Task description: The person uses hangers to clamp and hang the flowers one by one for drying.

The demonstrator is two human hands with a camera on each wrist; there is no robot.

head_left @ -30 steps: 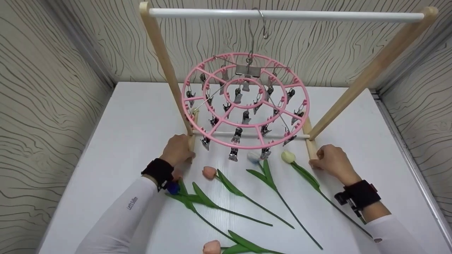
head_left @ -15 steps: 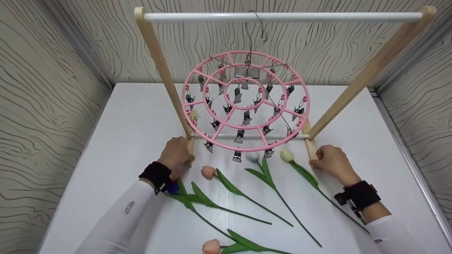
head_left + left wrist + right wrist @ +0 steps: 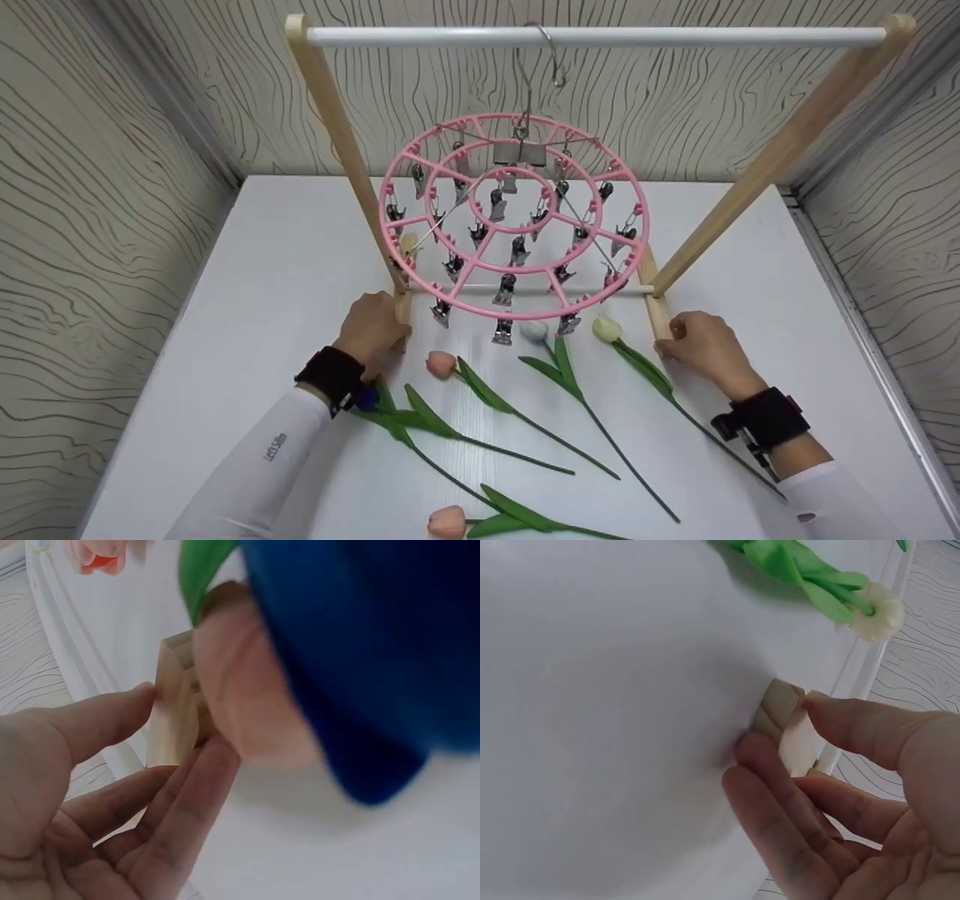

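A wooden rack with a white top rod (image 3: 675,36) stands on the white table. My left hand (image 3: 371,326) pinches the front end of its left wooden foot (image 3: 171,705) between thumb and fingers. On the other side, my right hand (image 3: 705,346) pinches the end of the right foot (image 3: 780,706) the same way. From the top rod hangs a round pink clip hanger (image 3: 480,265) with many metal clips, by a metal hook. A blue tulip (image 3: 360,652) lies right beside my left wrist, and a pale yellow tulip (image 3: 607,328) lies just left of my right hand.
Several artificial tulips lie in front of the rack, among them a pink one (image 3: 441,364), a pale blue one (image 3: 535,331) and another pink one (image 3: 448,523) at the near edge. Wood-grain patterned walls (image 3: 225,90) enclose the white table (image 3: 247,300) at the back and sides.
The rack's right side has shifted slightly left in view. The pink hanger swings a little, now further left. Both hands keep their hold on the feet.
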